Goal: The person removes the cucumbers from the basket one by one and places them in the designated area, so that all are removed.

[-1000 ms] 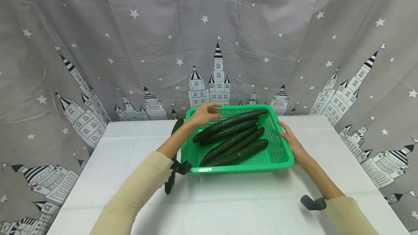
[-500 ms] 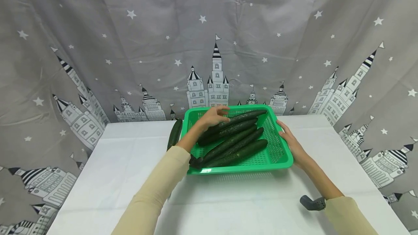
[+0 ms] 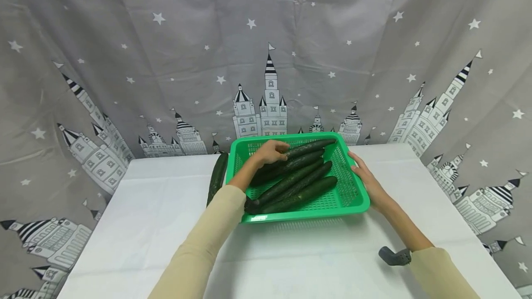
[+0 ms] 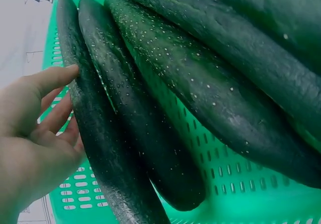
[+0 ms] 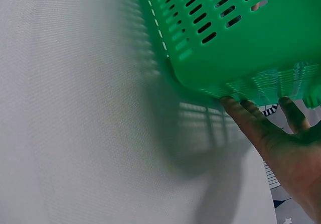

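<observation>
A green plastic basket (image 3: 307,216) with slotted walls holds several dark green cucumbers (image 3: 320,188) lying side by side. My left hand (image 3: 270,152) reaches over its left part to the cucumber nearest the back wall. In the left wrist view that hand (image 4: 40,118) has its thumb on top of this cucumber (image 4: 93,113), while the fingers pass behind it along the basket wall. My right hand (image 3: 370,181) is at the basket's right end. Its fairly straight fingers touch the outer wall, as the right wrist view shows of the hand (image 5: 286,143).
Another cucumber (image 3: 217,176) lies on the white-covered table (image 3: 158,225) just left of the basket, partly hidden by my left sleeve (image 3: 203,243). Behind the table hangs a grey curtain (image 3: 187,36) printed with castles and stars.
My left hand has moved right and slightly down, from above the basket's back left corner onto the rearmost cucumber. My right hand stays at the basket's right end.
</observation>
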`<state>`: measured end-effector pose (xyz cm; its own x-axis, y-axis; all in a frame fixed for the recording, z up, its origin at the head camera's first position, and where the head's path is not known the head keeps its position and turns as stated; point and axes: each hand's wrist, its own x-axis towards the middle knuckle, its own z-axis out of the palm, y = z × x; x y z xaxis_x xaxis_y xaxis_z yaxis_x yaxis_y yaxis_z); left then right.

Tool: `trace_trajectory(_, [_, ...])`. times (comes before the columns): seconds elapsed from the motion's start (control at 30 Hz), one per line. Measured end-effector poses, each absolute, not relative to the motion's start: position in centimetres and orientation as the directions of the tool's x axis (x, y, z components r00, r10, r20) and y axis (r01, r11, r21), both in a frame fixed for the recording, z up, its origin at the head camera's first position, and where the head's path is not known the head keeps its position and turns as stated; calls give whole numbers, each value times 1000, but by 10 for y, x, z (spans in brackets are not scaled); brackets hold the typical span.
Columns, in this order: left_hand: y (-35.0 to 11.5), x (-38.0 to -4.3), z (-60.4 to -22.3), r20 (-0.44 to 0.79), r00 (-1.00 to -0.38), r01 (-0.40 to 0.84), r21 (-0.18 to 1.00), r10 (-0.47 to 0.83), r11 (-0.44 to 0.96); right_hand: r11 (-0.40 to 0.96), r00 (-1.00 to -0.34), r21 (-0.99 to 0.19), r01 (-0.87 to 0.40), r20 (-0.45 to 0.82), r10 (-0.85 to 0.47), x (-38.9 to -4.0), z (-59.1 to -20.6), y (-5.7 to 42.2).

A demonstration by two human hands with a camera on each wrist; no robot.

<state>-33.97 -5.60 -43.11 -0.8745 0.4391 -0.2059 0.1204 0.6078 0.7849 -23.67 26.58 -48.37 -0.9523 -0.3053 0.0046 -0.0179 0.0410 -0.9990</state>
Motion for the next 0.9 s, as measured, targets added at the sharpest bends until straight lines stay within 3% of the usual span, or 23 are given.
trace_trajectory(0.47, [-55,-338,-429,-254,-865,84,777,432,624,31,-952,-999,-24,13,-306,-236,-485,264])
trace_trajectory(0.9, [-57,-337,-419,-193,-844,151,809,500,568,33,-950,-999,-18,7,-311,-238,-484,267])
